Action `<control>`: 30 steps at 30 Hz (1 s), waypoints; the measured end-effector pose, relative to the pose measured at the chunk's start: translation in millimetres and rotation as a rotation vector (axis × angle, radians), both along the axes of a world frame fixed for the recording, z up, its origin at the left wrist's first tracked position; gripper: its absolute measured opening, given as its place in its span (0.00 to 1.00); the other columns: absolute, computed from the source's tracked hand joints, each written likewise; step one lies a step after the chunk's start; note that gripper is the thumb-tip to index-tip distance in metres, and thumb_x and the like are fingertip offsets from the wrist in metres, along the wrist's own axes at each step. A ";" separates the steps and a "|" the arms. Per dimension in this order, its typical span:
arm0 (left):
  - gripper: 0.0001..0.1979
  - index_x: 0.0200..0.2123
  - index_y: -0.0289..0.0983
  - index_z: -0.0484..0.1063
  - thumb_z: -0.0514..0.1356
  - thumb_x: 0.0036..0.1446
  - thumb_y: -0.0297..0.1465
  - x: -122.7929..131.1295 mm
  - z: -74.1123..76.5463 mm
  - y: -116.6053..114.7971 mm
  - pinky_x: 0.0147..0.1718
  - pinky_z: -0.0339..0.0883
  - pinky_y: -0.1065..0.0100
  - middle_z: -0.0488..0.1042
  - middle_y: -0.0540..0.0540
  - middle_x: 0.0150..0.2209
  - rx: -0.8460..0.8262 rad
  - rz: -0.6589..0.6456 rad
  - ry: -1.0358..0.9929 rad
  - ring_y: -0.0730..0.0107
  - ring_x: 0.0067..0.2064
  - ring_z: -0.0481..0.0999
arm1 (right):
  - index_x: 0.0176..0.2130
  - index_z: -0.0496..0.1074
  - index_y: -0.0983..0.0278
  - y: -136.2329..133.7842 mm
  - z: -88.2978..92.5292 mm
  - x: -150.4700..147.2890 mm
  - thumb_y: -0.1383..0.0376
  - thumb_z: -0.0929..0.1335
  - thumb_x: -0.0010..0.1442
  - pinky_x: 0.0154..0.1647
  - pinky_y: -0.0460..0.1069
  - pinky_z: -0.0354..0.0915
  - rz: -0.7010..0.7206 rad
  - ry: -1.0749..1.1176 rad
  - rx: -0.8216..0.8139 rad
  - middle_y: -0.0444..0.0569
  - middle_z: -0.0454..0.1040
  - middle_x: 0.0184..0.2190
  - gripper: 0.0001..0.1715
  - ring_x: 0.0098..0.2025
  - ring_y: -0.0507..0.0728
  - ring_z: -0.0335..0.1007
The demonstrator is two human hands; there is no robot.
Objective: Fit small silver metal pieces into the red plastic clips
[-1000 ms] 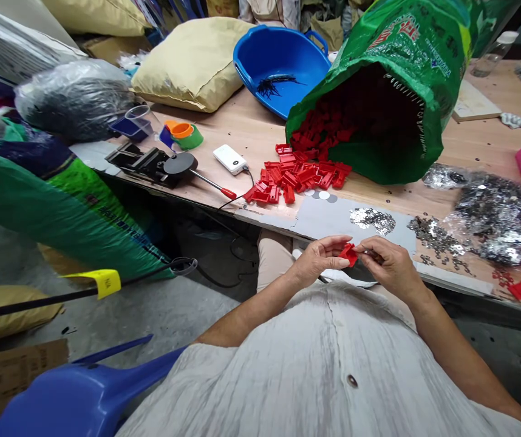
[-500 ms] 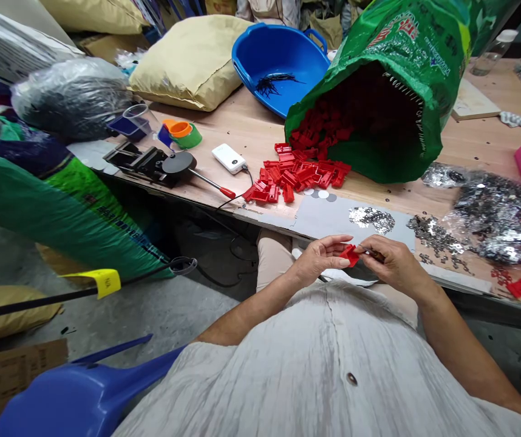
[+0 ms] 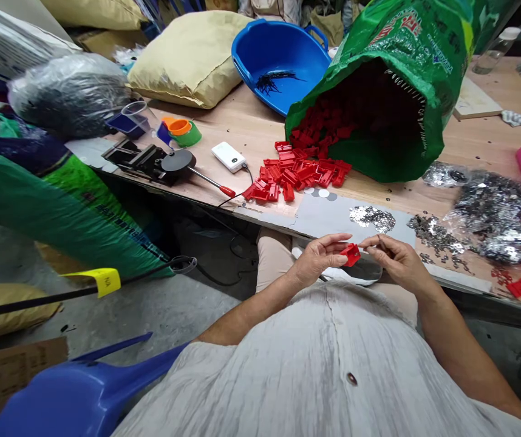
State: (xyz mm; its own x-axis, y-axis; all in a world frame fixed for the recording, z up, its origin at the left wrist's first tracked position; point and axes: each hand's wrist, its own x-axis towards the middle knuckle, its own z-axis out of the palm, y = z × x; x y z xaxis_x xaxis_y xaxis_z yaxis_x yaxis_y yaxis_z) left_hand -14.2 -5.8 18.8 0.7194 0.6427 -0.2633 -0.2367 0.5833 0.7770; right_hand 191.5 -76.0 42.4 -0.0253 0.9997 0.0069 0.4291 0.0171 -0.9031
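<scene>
A small red plastic housing (image 3: 350,255) is pinched between the thumb and fingers of my left hand (image 3: 319,260), over my lap at the table's front edge. Just to its right, my right hand (image 3: 393,258) is closed round a slim dark tool (image 3: 381,244); its exact kind is too small to make out. A narrow gap lies between the right fingertips and the red housing. Beyond my hands, small shiny metal pieces (image 3: 372,218) lie on a grey sheet (image 3: 319,213). More red housings (image 3: 297,174) form a pile in front of an open green sack (image 3: 429,152).
Darker metal parts (image 3: 438,235) and bagged metal pieces (image 3: 497,212) are on the right. At the back stands a blue basin (image 3: 283,60) with thin black strips. A hand-lever device (image 3: 151,161), a white power bank (image 3: 229,157) and its cable are on the left.
My right hand has drawn a little to the right, away from the red housing, and its fingers have shifted on the dark tool. My left hand stays put with the housing.
</scene>
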 end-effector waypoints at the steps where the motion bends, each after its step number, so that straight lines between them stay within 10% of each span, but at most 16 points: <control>1: 0.32 0.52 0.38 0.74 0.74 0.40 0.32 0.1 0.4 -0.3 0.46 0.67 0.61 0.78 0.41 0.45 0.002 0.001 0.002 0.57 0.48 0.77 | 0.42 0.74 0.60 -0.5 -1.2 0.3 0.55 0.65 0.66 0.30 0.48 0.59 -0.033 0.033 -0.039 0.45 0.70 0.29 0.14 0.28 0.52 0.62; 25: 0.31 0.54 0.40 0.73 0.73 0.44 0.31 7.3 -13.0 1.9 0.49 0.69 0.64 0.77 0.40 0.50 0.098 -0.125 0.004 0.59 0.53 0.76 | 0.29 0.59 0.61 7.0 -21.3 -2.5 0.52 0.72 0.55 0.27 0.47 0.50 -0.046 0.343 -0.169 0.39 0.58 0.27 0.22 0.27 0.50 0.51; 30: 0.20 0.51 0.39 0.75 0.65 0.56 0.38 9.2 -15.1 1.6 0.47 0.71 0.62 0.76 0.40 0.50 0.481 -0.028 0.107 0.61 0.50 0.77 | 0.29 0.59 0.60 7.8 -34.4 -3.8 0.51 0.72 0.55 0.27 0.47 0.51 -0.145 0.361 -0.160 0.39 0.58 0.26 0.22 0.27 0.50 0.52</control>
State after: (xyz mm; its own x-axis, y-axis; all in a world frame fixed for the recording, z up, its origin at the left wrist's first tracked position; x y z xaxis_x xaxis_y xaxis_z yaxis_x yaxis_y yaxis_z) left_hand -5.0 -4.1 3.7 0.7235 0.6902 -0.0145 -0.1305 0.1573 0.9789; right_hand 187.6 -68.2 8.0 0.0911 0.9819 -0.1663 0.0723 -0.1730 -0.9823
